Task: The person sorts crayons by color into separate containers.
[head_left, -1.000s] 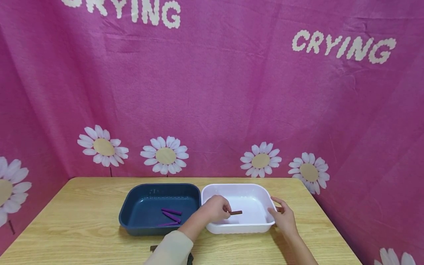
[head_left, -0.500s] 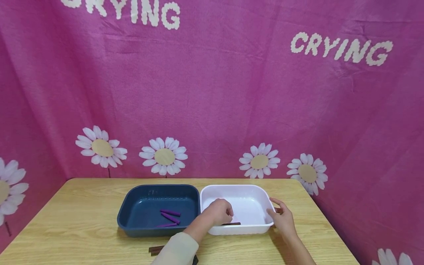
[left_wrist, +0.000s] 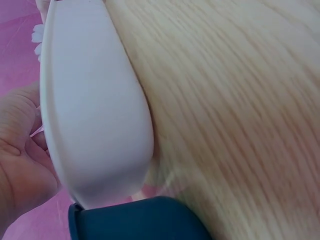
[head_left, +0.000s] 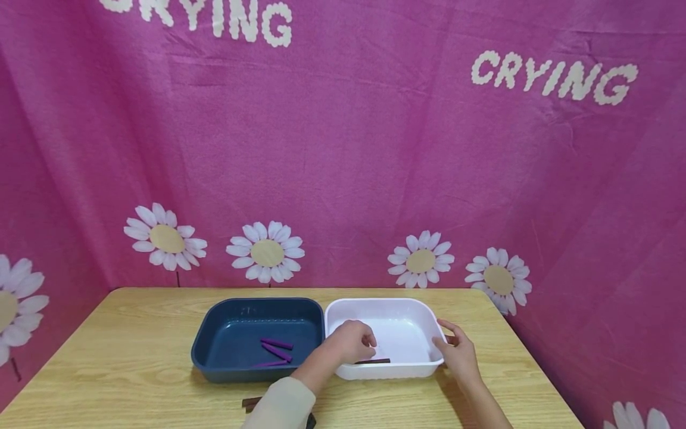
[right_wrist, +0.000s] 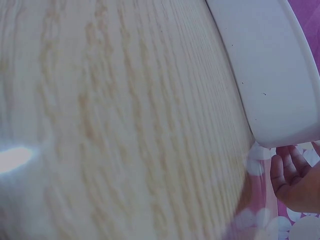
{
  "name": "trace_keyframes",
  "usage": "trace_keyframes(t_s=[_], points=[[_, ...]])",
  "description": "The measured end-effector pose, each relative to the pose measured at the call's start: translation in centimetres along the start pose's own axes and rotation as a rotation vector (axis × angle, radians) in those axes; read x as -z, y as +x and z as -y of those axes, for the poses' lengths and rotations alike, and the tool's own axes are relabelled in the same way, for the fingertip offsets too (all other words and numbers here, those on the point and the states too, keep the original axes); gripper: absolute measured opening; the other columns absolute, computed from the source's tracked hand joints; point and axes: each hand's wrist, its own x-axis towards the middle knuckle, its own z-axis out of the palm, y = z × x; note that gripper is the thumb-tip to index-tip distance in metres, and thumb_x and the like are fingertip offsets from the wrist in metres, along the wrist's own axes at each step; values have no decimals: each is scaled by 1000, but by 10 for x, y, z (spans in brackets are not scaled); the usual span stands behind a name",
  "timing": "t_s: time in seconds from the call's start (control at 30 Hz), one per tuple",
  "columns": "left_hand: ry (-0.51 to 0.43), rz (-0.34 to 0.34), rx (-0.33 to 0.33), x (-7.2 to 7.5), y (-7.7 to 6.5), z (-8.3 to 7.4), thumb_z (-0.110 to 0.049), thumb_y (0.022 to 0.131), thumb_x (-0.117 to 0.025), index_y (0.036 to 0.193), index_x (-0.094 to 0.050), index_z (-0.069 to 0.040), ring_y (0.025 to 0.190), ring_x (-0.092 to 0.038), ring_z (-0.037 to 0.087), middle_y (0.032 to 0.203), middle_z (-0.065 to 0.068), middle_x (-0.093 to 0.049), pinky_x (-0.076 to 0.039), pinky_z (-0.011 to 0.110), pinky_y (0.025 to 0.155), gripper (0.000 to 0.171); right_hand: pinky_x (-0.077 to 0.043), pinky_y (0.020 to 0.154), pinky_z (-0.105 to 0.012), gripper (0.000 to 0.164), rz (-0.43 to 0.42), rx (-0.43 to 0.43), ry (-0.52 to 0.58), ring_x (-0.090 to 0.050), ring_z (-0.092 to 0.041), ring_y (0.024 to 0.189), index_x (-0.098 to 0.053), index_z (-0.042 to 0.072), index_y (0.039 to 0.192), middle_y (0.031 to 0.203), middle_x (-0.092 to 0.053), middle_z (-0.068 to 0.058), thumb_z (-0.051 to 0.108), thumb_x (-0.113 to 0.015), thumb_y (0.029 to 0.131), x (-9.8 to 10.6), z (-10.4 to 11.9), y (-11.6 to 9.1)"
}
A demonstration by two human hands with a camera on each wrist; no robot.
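At the frame's lower centre-right, a brown stick (head_left: 376, 361) lay lengthwise left-to-right inside the white tray (head_left: 390, 372), just below the nearer left hand (head_left: 354, 341), loosely curled and seemingly holding nothing, while the right hand (head_left: 460, 356) gripped the tray's right end.

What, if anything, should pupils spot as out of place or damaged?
Nothing appears damaged. Only the brown sticks lying loose on the table, partly hidden by the sleeve, seem slightly odd: another brown stick is in the white tray.
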Motion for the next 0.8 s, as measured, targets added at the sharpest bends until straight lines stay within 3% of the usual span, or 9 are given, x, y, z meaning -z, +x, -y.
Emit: trace_keyframes(t_s=[0.27, 0.8], points=[[-38, -2, -15, 11, -6, -1, -13, 80, -70, 85, -71, -7, 68, -53, 5, 75, -1, -67, -46, 18, 66, 8, -53, 55, -25, 44, 9, -63, -73, -58, -13, 75, -49, 3, 132, 98, -60, -20, 4, -58, 88, 0, 6, 0], [-38, -24, -75, 32, -30, 4, -16, 79, -73, 88, -71, -5, 73, -58, 8, 76, 0, -68, -48, 20, 68, 14, -54, 58, -26, 44, 14, -55, -86, -60, -15, 78, -48, 2, 131, 104, -59, -28, 4, -57, 88, -1, 7, -1]])
